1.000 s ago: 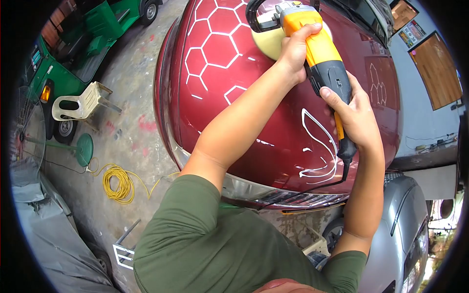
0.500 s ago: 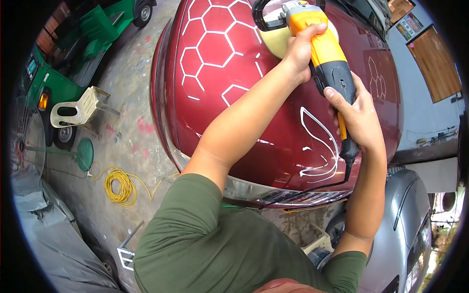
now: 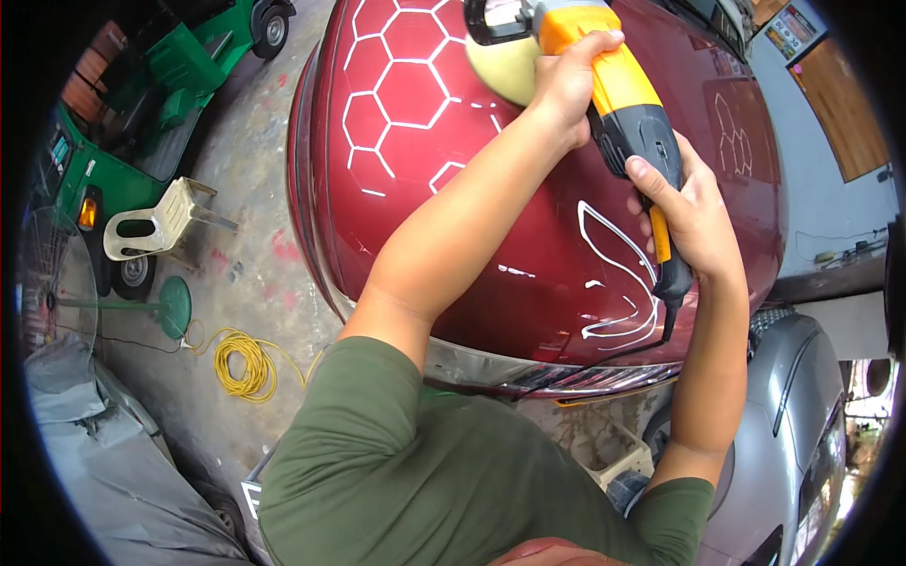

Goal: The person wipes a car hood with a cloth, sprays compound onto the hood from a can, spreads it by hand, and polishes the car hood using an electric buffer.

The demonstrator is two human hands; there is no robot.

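Observation:
A yellow and black polisher [image 3: 634,99] lies over a glossy red car hood [image 3: 510,208]. My left hand [image 3: 569,87] is wrapped round its yellow body near the head. Farther down, my right hand [image 3: 687,208] grips the rear handle, the thumb on top. The pale yellow pad [image 3: 500,68] rests against the hood, partly hidden by my left hand and the tool. White hexagon outlines [image 3: 412,92] mark the hood's left part, and a curved white outline [image 3: 618,250] is below the tool. A black cord [image 3: 668,325] runs from the handle across the hood's front edge.
On the floor at left are a coiled yellow cable [image 3: 247,366], a beige plastic chair [image 3: 170,222] and a fan with a green base [image 3: 175,307]. A green vehicle [image 3: 184,66] stands at upper left, a grey covered shape [image 3: 142,472] at lower left, a silver car [image 3: 764,453] at right.
The polisher and my left hand have shifted slightly left over the hood. My right hand still holds the handle. The camera view has moved a little.

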